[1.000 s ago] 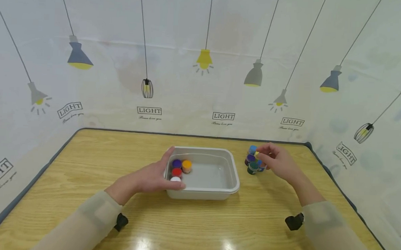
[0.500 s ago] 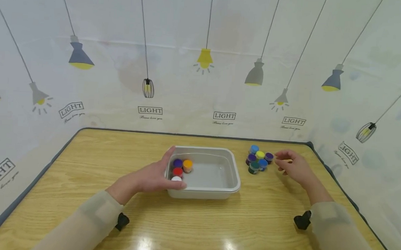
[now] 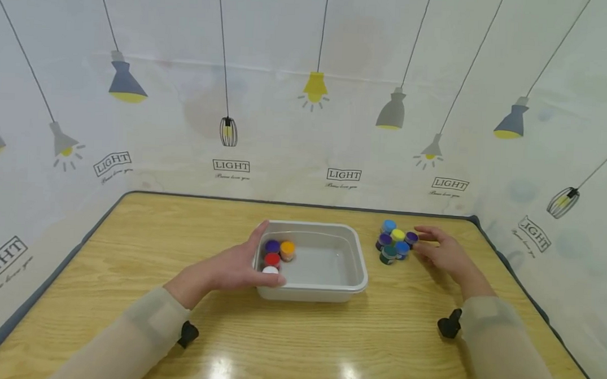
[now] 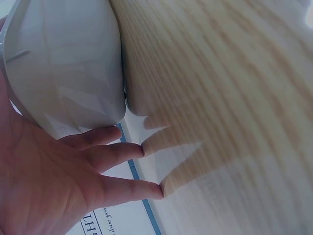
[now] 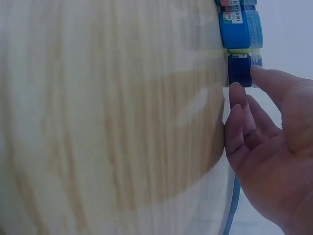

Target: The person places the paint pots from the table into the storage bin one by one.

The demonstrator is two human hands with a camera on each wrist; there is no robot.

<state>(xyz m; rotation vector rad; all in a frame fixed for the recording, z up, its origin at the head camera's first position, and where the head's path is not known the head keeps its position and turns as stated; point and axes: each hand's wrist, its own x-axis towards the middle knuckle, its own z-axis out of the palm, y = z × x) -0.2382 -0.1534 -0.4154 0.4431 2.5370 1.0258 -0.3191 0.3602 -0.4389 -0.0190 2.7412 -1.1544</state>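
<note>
A pale grey plastic box (image 3: 309,295) stands mid-table. My left hand (image 3: 234,265) spans its left end, thumb along the front rim, index finger at the back corner. In the left wrist view the other fingers are straight and spread beside the box wall, fingertips at the tabletop. Inside the box, at its left end, sit small paint jars with purple (image 3: 273,246), orange (image 3: 287,249), red (image 3: 272,260) and white lids. My right hand (image 3: 445,253) reaches a dark purple paint jar (image 5: 239,70), its thumb tip at the lid and the fingertips close beside the jar, which stands on the table.
Right of the box stands a tight cluster of paint jars: light blue (image 3: 389,226), yellow (image 3: 397,235), another purple (image 3: 383,242), blue (image 3: 402,250) and dark green (image 3: 389,254). The wooden table (image 3: 297,342) meets a lamp-printed cloth (image 3: 278,177) at its back edge.
My right hand draws back right from the jar cluster, then comes back left to the rightmost purple jar. The left hand stays at the box. The head view shifts slightly.
</note>
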